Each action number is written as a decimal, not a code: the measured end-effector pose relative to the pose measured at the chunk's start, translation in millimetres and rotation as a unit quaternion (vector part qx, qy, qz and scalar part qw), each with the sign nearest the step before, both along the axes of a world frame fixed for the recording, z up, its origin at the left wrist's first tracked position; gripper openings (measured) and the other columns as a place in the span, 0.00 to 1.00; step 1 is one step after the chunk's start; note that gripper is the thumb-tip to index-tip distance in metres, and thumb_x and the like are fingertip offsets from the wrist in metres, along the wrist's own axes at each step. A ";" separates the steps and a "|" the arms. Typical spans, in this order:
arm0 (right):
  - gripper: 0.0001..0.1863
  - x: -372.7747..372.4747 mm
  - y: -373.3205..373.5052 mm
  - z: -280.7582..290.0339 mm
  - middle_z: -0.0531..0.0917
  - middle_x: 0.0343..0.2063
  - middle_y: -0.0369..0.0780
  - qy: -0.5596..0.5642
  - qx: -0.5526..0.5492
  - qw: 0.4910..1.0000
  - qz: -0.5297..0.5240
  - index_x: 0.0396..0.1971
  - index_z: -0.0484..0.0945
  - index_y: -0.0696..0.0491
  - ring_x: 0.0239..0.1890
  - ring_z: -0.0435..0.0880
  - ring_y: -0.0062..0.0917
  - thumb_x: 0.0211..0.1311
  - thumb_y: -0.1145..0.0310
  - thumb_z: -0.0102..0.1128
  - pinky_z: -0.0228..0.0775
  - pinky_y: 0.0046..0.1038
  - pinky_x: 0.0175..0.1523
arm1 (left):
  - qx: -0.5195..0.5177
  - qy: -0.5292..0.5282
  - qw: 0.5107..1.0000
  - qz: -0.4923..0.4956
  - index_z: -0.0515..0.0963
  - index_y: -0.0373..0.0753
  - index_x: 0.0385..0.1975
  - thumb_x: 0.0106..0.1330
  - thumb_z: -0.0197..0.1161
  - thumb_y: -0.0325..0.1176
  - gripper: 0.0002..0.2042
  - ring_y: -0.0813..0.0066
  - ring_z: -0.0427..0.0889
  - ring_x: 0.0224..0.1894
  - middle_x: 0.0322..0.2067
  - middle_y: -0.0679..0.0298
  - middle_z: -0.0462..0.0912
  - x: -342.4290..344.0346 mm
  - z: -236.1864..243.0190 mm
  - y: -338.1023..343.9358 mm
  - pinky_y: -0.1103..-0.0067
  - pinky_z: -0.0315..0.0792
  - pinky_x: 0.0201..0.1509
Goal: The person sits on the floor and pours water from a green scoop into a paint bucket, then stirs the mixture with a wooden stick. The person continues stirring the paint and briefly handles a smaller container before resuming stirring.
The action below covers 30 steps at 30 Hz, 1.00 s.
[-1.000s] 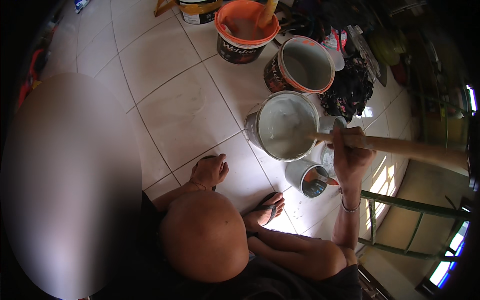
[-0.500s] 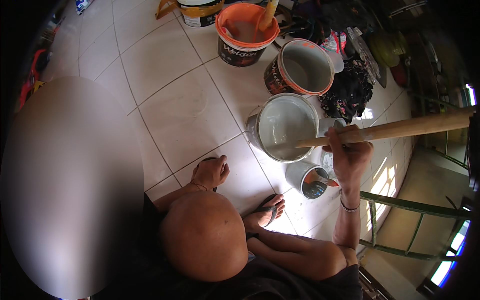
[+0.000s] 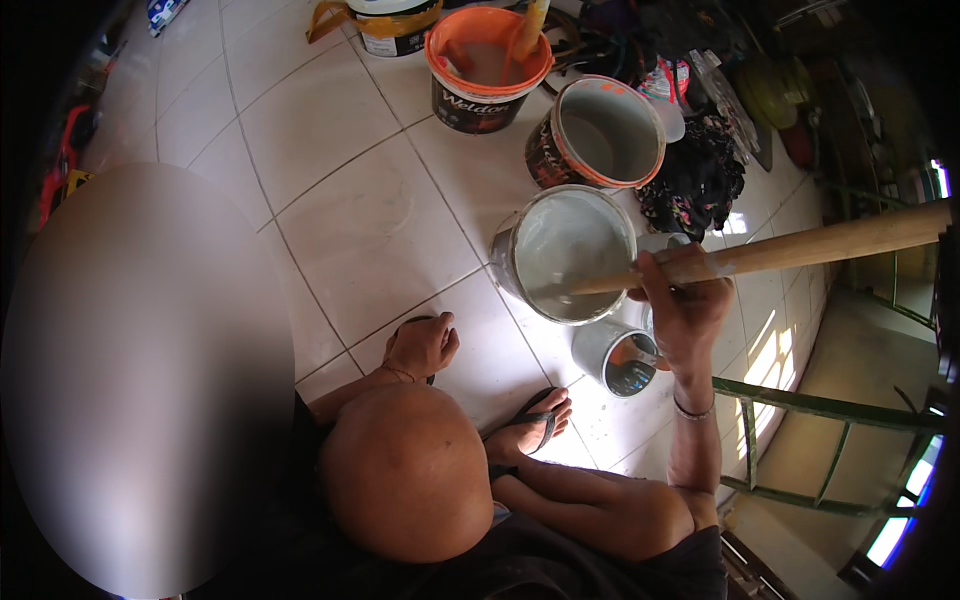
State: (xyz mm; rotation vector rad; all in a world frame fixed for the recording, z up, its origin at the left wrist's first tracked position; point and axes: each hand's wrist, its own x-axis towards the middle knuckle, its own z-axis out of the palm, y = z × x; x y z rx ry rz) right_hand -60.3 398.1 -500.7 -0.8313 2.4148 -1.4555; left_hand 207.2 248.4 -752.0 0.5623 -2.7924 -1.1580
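A long wooden stick (image 3: 810, 250) is gripped in my right hand (image 3: 690, 312), near its lower end. The tip dips into pale grey liquid (image 3: 562, 235), which looks like paint, in a round bucket (image 3: 505, 262). Just below that bucket stands a grey can (image 3: 594, 352) with an orange-and-grey paintbrush (image 3: 640, 350) leaning in it. Another grey container is partly hidden behind my right hand. My left hand (image 3: 424, 345) hangs past my knee above a sandalled foot, fingers curled and nothing visible in them.
A grey-coated bucket (image 3: 545, 150) and an orange-rimmed bucket (image 3: 480, 118) with a yellowish handle line up beyond. A white tub (image 3: 395, 45) is at the top. Dark floral cloth (image 3: 695, 180) lies to the right. Green metal rails (image 3: 830, 402) stand near my right forearm. White tiles (image 3: 340, 200) cover the floor.
My right hand has shifted slightly left, and the stick's tip has gone further left into the liquid. My left hand has not moved.
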 end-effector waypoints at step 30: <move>0.07 -12.7 -6.8 -11.2 0.86 0.27 0.40 -0.022 -0.069 0.997 0.021 0.28 0.81 0.65 0.25 0.88 0.23 0.64 0.79 0.68 0.82 0.22 0.29 | -0.004 0.003 1.000 -0.003 0.76 0.37 0.42 0.63 0.65 0.32 0.10 0.59 0.83 0.24 0.21 0.63 0.81 -2.1 -2.4 1.1 0.66 0.78 0.28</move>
